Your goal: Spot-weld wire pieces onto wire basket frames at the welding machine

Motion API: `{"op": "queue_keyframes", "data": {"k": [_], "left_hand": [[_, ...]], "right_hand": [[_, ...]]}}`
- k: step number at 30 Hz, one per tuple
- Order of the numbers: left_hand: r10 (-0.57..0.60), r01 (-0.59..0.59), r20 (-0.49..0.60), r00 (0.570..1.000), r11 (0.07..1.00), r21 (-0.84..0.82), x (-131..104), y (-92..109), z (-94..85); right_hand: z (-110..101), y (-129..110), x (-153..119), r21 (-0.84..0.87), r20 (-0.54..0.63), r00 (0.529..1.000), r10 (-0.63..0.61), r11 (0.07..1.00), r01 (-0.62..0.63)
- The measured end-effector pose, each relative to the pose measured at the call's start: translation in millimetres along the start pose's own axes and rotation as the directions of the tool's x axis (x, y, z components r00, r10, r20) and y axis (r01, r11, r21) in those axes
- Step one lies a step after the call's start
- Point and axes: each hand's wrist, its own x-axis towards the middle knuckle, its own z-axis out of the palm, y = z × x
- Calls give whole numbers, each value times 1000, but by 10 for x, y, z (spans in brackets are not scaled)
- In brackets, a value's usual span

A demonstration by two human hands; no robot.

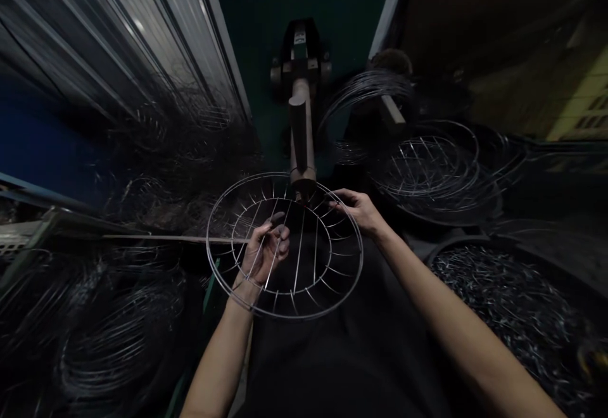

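Note:
A round wire rack [299, 259], with an outer ring, a smaller inner ring, short spokes and straight crossbars, sits tilted beneath the machine's cylindrical head [303, 174]. Its far rim meets that head. Behind the crossbars is my left hand [266, 253], fingers curled and thumb bent over; what they close on, if anything, is hidden by the wires and dark. My right hand [358, 209] is at the rack's right far side, with thumb and fingers pinched at the rim beside the machine head. The fingertips there are dim.
A green machine body [256, 38] stands ahead. To the right are a tub of short metal pieces [503, 304] and a basin of wire rings [437, 164]. Bundled wire hoops [118, 329] lie at the left, near a thin bar [166, 237]. Corrugated metal sheeting [128, 19] rises behind.

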Motion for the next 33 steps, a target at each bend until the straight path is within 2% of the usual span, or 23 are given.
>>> {"op": "queue_keyframes", "data": {"k": [3,6,11,18,23,26,30,33], "left_hand": [[46,-45,-66,997,999,16,8,-23,4],[83,-82,-104,991,996,19,-9,-63,32],[141,-135,-109,984,989,57,-23,-121,44],[208,-201,-97,973,976,79,60,-192,5],[168,-165,-63,984,985,40,95,-275,-188],[134,-133,-34,990,991,24,86,-242,-258],[65,-65,24,998,998,7,94,-158,-220],[38,-38,50,998,999,-9,109,-166,-166]], "right_hand": [[54,14,89,32,4,1000,5,999,-5],[137,-87,160,55,4,1000,22,998,-22],[198,-209,236,95,23,1000,13,995,-15],[164,-199,323,104,36,999,38,994,-42],[151,-107,361,91,41,997,58,994,-62],[145,-171,325,64,36,999,31,997,-33],[66,-277,154,20,-28,1000,3,1000,-3],[-19,-258,4,-12,-37,999,25,1000,-25]]}}
